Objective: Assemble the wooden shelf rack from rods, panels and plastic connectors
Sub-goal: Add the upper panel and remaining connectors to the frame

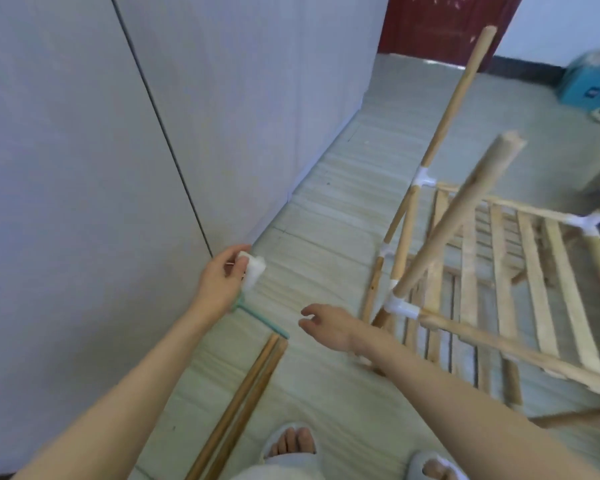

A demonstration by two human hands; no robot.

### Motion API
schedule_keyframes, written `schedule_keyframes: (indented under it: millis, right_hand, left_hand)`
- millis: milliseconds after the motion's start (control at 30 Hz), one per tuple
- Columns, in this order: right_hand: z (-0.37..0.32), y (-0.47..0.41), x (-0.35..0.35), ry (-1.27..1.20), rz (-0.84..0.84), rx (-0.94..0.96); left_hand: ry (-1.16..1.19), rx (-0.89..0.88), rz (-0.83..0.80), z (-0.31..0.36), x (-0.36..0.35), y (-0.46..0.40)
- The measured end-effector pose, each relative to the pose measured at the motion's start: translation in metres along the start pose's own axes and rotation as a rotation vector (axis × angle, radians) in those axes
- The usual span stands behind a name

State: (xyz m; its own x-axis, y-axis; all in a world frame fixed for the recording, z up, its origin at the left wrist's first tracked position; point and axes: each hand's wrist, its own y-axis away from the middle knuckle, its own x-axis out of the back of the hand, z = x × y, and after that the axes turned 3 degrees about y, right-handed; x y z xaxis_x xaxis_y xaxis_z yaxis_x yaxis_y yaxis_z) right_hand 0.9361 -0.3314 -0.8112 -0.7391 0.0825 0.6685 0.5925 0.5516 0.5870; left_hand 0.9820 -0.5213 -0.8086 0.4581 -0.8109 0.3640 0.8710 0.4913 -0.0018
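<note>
left hand: the left hand (222, 284) pinched a small white plastic connector (253, 273) between thumb and fingers, with a thin teal strip (260, 318) trailing from under the palm; what that strip was could not be told.
right hand: the right hand (323, 323) hung loosely spread and held nothing, between the connector and the half-built pale wooden rack (499, 258).
where the connector was: above the floor, left of the rack and beyond the ends of the two loose brown wooden rods (246, 400) lying on the floor.
rack axis: its slatted panel (534, 268) lay tilted, and the free uprights leaned up and away to the right, long axes slanting from lower left to upper right.
loose rods axis: side by side, pointing from near the slippered feet (291, 441) toward the connector.
connector facing: blurred; its socket direction could not be told.
risk: no hand was on the leaning rack, so it seemed likely to tip or pull a joint apart.
risk two: the light pinch might have dropped the connector.
risk three: a foot might have rolled on the loose rods.
</note>
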Motion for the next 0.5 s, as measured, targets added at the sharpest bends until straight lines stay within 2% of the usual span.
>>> schedule_keyframes:
  millis: [100, 300, 500]
  right_hand:
    - [-0.023, 0.048, 0.035, -0.141, 0.117, 0.067]
    - [-0.047, 0.158, 0.107, -0.581, 0.321, 0.252]
    - [-0.028, 0.243, 0.154, -0.854, 0.775, 0.429]
  left_hand:
    - [0.179, -0.060, -0.029, 0.065, 0.004, 0.021]
    - [0.515, -0.181, -0.120, 0.189, 0.004, 0.060]
    - [0.587, -0.330, -0.128, 0.272, -0.018, 0.084]
